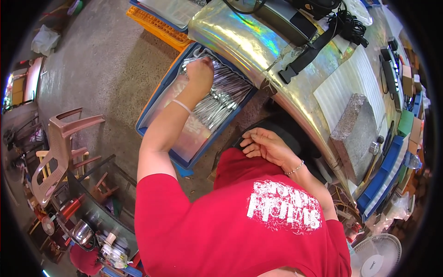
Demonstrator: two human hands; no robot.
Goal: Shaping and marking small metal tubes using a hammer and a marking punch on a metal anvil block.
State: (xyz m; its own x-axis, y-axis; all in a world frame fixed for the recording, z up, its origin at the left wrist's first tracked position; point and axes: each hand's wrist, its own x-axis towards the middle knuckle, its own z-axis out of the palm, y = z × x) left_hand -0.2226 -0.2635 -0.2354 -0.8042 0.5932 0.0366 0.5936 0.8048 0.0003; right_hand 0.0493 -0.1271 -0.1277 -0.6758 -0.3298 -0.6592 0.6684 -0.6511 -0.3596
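Observation:
My left hand (200, 74) reaches into the far end of a blue plastic crate (249, 95), its fingers closed and pointing down among the metal. Many slim, shiny metal pieces (221, 99) that look like cutlery lie heaped there. The fingertips are partly hidden, so how many pieces they grip cannot be made out. Clear plastic sheeting (173, 99) lines the crate's near left part. Over my lap, beside the table edge, my right hand (265, 145) rests with palm partly turned up, fingers loosely bent and apart, holding nothing.
To the right stands a table with a shiny iridescent cover (230, 34), bearing a stone block (355, 134), a black strap (307, 60) and cables. An orange crate (157, 25) sits beyond the blue one. Left are a plastic chair (60, 147) and clutter; a fan (378, 256) is lower right.

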